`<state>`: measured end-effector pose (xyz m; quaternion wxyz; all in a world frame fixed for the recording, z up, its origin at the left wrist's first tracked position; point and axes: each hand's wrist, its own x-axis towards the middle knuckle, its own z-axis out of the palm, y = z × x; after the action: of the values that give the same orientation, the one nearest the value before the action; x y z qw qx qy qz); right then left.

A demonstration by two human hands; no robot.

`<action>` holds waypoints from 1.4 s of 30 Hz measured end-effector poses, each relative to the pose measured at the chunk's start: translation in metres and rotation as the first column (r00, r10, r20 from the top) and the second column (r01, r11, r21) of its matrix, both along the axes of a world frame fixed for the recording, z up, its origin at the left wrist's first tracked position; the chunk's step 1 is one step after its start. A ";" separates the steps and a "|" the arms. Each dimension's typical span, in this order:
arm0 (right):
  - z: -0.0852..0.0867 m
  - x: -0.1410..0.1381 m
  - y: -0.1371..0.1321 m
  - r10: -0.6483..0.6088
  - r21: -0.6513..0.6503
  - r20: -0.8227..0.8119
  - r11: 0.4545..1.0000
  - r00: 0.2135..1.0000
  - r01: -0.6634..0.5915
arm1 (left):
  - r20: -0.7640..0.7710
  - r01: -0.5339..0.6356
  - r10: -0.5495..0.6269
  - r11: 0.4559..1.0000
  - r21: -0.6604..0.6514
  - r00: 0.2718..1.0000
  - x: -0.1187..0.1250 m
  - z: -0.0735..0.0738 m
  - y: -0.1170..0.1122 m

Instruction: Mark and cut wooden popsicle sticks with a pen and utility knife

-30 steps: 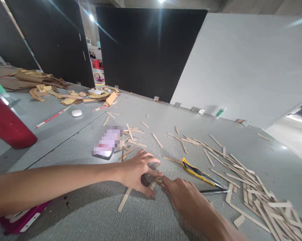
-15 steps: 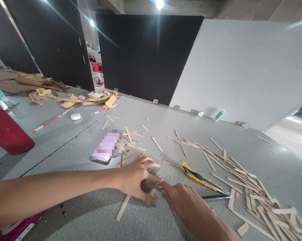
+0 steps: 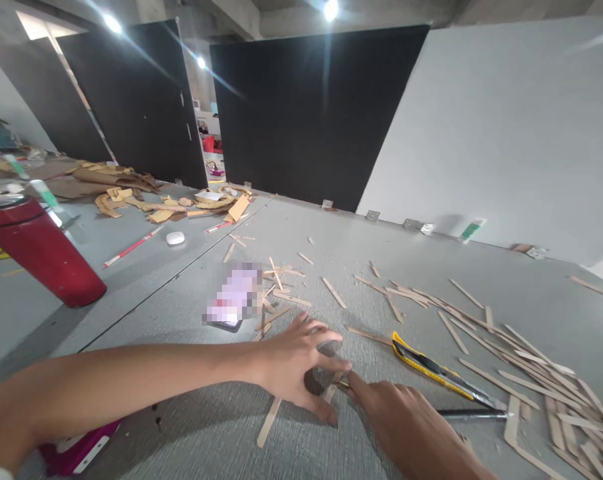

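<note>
My left hand (image 3: 301,367) arches over the table. Its thumb and index finger steady a short wooden craft stick (image 3: 333,390) from both ends, while the other fingers stretch forward. My right hand (image 3: 396,417) is closed right beside it, pinching something thin and tan whose length is hidden by the fingers. The two hands almost meet at the index fingertips. Another craft stick (image 3: 268,427) pokes out from under my left hand. Just beyond my right hand lie a yellow utility knife (image 3: 431,367) with its blade out and a thin black rod (image 3: 474,414).
Loose craft sticks (image 3: 536,373) are heaped on the right, with more scattered ahead. A phone (image 3: 234,293), blurred out, lies past my left hand. Further left are a red flask (image 3: 46,253), a white earbud case (image 3: 175,239) and torn cardboard (image 3: 116,179). Black and white panels (image 3: 316,120) stand behind.
The view has swung a little to the left, so everything appears further right and more of the red flask shows. Both hands keep nearly the same pose around the stick.
</note>
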<state>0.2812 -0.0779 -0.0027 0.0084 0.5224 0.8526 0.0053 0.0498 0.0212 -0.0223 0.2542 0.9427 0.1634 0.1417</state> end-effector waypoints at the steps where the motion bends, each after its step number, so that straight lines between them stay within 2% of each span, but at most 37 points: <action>1: 0.001 0.000 -0.001 0.006 -0.014 0.001 1.000 1.000 -0.006 | -0.001 0.001 -0.001 1.000 -0.010 1.000 0.000 0.000 0.000; 4: 0.001 0.001 -0.002 0.039 -0.012 0.007 0.999 0.999 -0.039 | 0.012 -0.011 0.012 1.000 -0.026 1.000 0.001 -0.001 0.000; 9: -0.002 0.000 -0.002 0.051 0.111 0.019 0.992 0.999 -0.053 | 0.023 -0.027 0.028 0.999 -0.023 0.999 0.002 -0.002 -0.001; 15: 0.001 0.000 -0.001 0.076 0.042 -0.027 0.996 0.997 -0.075 | 0.016 -0.022 0.022 1.000 -0.019 1.000 0.002 -0.001 -0.002; 19: 0.000 0.003 -0.002 0.079 0.050 -0.038 0.996 0.996 -0.077 | 0.009 -0.022 0.022 1.000 -0.022 1.000 0.002 -0.001 -0.002; 24: -0.003 0.007 -0.004 0.080 0.144 0.046 0.986 0.996 -0.086 | 0.017 -0.022 0.022 0.999 -0.040 1.000 0.002 -0.004 -0.001; 32: 0.006 -0.002 -0.005 0.067 0.119 0.105 0.990 0.992 -0.079 | 0.004 -0.013 0.013 0.997 -0.074 1.000 0.001 -0.003 0.000; 42: 0.003 0.000 -0.006 0.114 0.176 0.206 0.973 0.972 -0.151 | -0.044 0.013 -0.019 0.992 -0.126 0.999 -0.001 -0.001 0.001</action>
<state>0.2808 -0.0838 0.0003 0.0413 0.4595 0.8764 0.1381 0.0493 0.0220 -0.0229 0.3106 0.9290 0.1700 0.1079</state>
